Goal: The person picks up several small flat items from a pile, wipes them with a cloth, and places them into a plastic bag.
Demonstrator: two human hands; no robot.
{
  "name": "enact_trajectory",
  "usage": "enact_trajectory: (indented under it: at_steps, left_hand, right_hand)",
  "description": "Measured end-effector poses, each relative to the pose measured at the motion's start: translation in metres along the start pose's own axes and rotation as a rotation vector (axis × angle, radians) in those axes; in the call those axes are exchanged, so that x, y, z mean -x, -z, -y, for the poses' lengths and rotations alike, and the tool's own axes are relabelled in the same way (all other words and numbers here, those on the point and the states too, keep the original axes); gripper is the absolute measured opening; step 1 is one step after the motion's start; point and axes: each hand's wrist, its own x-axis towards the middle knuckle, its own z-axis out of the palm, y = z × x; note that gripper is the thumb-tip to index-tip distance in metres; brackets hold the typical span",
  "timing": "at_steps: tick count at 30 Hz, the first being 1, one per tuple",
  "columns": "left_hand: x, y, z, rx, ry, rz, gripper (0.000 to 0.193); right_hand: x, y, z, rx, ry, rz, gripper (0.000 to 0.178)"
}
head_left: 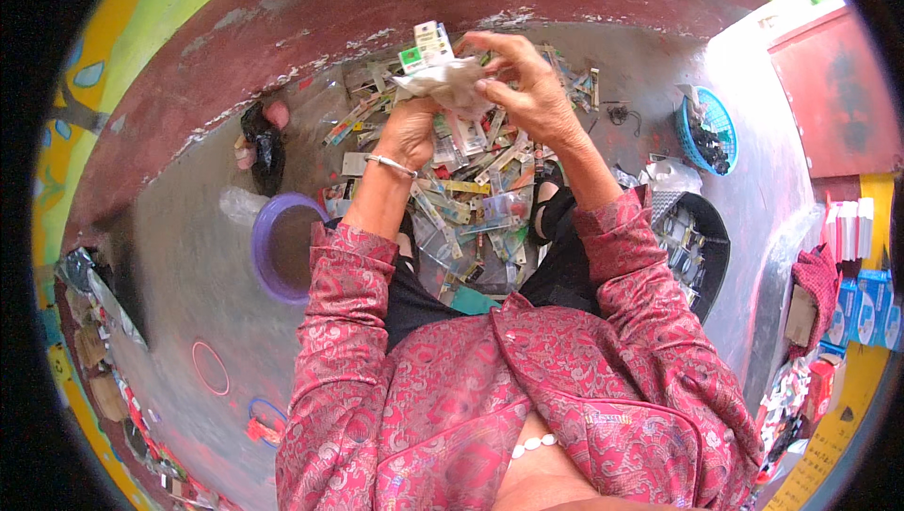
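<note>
Both hands, left hand (pixel 411 129) and right hand (pixel 527 87), grip the crumpled plastic packet (pixel 450 82) we hold between them, above the floor's packaging pile (pixel 471 205).

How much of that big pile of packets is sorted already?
Some flat packets already lie in the black tub. Both hands, left and right, hold a crumpled wrapper with small cartons. The pile of packets on the floor looks mostly untouched, so plenty seems left.
</note>
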Motion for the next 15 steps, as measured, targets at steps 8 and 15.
enact_trajectory:
  at_steps: [8, 15]
  left_hand:
    - [0.004, -0.012, 0.000, -0.112, -0.123, -0.029, 0.022]
    - [0.003, -0.012, 0.012, -0.100, 0.150, 0.036, 0.021]
  right_hand:
    - [0.003, -0.001, 0.008, 0.131, 0.008, -0.060, 0.021]
    - [-0.017, 0.019, 0.001, 0.146, 0.024, -0.491, 0.014]
